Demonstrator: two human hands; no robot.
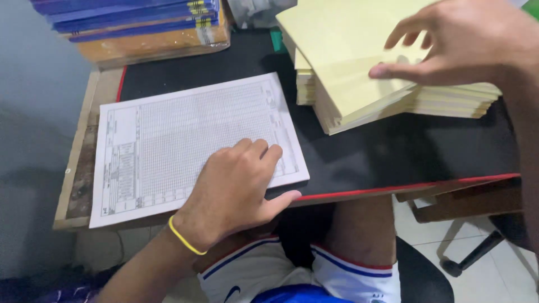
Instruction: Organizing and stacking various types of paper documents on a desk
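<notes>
The left hand (pixel 233 188) lay flat, fingers loose, on a white sheet with a printed grid (pixel 185 140) in the lower middle of the frame, holding nothing. The right hand (pixel 460 45), at the upper right, pinched the top yellow sheets of a thick yellow paper stack (pixel 359 95) and lifted them a little. Blue books (pixel 129 17) sat at the upper left on the black desk (pixel 393 151).
</notes>
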